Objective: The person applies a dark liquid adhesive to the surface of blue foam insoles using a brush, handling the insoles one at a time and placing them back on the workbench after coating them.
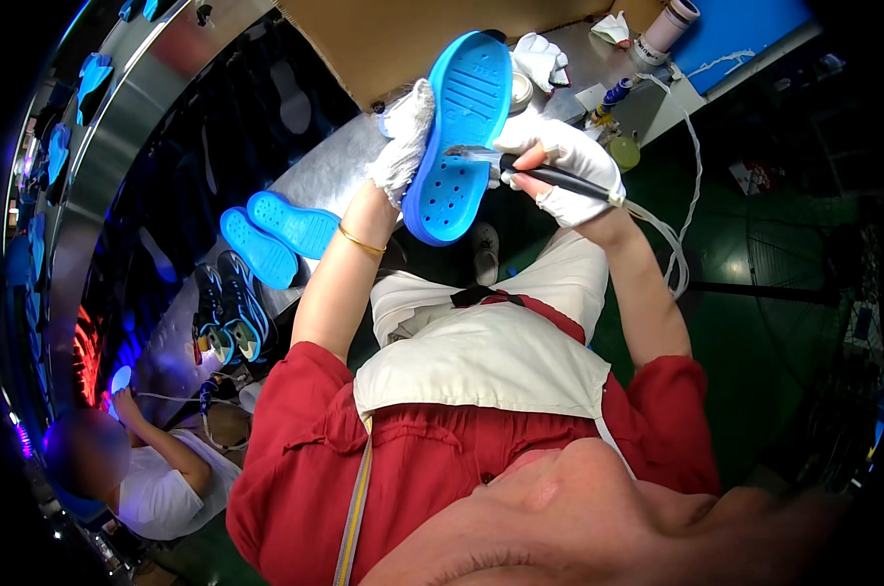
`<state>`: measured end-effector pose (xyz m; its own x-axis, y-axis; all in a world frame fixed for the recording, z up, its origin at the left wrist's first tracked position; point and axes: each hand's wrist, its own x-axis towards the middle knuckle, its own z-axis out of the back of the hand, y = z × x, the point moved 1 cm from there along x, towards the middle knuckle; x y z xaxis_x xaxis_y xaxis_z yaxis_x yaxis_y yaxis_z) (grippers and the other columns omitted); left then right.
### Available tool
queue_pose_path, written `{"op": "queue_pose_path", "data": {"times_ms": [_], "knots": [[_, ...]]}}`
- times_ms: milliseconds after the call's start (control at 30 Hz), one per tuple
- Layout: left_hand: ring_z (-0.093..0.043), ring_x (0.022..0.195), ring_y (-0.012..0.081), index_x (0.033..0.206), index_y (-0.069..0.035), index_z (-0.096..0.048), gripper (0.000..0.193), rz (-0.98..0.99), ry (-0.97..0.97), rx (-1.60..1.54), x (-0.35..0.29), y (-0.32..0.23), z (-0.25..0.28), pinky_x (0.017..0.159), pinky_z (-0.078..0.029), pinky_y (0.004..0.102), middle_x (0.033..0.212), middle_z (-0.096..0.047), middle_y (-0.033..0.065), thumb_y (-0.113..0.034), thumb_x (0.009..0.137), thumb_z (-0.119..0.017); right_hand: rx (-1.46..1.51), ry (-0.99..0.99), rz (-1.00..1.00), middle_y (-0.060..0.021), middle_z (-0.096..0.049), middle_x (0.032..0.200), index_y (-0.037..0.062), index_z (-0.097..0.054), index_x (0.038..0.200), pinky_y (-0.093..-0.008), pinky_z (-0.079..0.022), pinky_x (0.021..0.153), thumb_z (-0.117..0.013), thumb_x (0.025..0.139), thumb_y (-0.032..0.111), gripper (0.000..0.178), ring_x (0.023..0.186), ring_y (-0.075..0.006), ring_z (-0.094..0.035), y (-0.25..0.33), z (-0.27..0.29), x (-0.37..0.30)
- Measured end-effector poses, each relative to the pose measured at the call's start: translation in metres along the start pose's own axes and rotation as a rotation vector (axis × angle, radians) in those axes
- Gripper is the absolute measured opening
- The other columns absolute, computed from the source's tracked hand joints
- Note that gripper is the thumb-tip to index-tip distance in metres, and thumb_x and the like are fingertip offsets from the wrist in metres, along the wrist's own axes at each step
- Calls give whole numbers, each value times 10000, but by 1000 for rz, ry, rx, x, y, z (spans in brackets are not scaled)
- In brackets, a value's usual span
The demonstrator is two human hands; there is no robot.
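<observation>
A bright blue shoe sole [470, 93], grooved at one end and pierced with holes at the other, is held up in front of me. My left hand [406, 146], in a white glove, is closed on its left edge. In my right hand [571, 161], also gloved in white but with some fingertips bare, is a brush [559, 177] with a black handle. Its bristle tip lies against the middle of the sole, by the holes. A white tube or cord runs from near the handle's end. The glove hides part of my left fingers.
Left of my forearm, two blue soles [259, 248] lie on the metal worktop [336, 166], with dark shoes [237, 305] nearer me. A cardboard box [393, 39], white cloth [540, 61] and pink cup [668, 31] stand beyond. A co-worker [173, 479] sits lower left, beside a conveyor carrying blue pieces.
</observation>
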<state>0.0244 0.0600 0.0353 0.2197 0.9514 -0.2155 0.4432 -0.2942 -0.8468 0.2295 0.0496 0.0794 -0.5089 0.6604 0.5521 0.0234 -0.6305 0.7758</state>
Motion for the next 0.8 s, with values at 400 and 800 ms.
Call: {"op": "queue_pose_path", "data": {"times_ms": [400, 800], "knots": [[-654, 892, 237, 1315, -58, -482, 790, 79, 86, 137, 6, 1, 24, 731, -575, 344, 1078, -624, 165, -687, 838, -451, 26, 496, -165, -90, -642, 823, 37, -599, 735, -311, -499, 690, -658, 689, -61, 123, 757, -200, -617, -6, 17, 11], [-659, 759, 232, 1312, -56, -460, 784, -45, 54, 216, 10, 5, 27, 651, -578, 367, 1056, -621, 161, -684, 843, -442, 215, 304, -372, -15, -605, 777, 42, -616, 776, -256, -475, 660, -665, 749, -1, 71, 740, -101, -563, -19, 25, 29]]}}
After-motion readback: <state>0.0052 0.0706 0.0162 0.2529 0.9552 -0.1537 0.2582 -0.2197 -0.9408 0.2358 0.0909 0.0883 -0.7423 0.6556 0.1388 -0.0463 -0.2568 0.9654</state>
